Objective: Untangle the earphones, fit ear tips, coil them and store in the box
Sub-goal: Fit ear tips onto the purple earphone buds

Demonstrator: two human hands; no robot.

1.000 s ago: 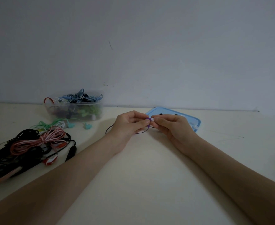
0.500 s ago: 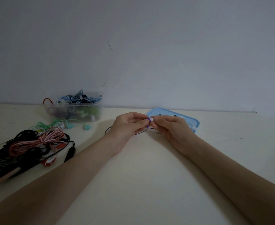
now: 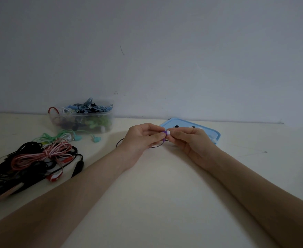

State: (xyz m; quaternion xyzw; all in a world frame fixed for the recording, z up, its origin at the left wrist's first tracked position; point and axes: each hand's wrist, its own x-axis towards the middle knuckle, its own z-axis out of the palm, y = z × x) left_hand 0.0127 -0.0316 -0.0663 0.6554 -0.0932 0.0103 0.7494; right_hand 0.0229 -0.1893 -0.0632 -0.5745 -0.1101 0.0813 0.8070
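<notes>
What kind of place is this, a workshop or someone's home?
Hard to say; probably a plain work table against a bare wall, set up for sorting earphones: a tangled pile, a clear box of them, a blue lid.

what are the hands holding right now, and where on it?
Left hand pinches the purple earbud by its body; right hand pinches the white ear tip against it, fingertips only.
</notes>
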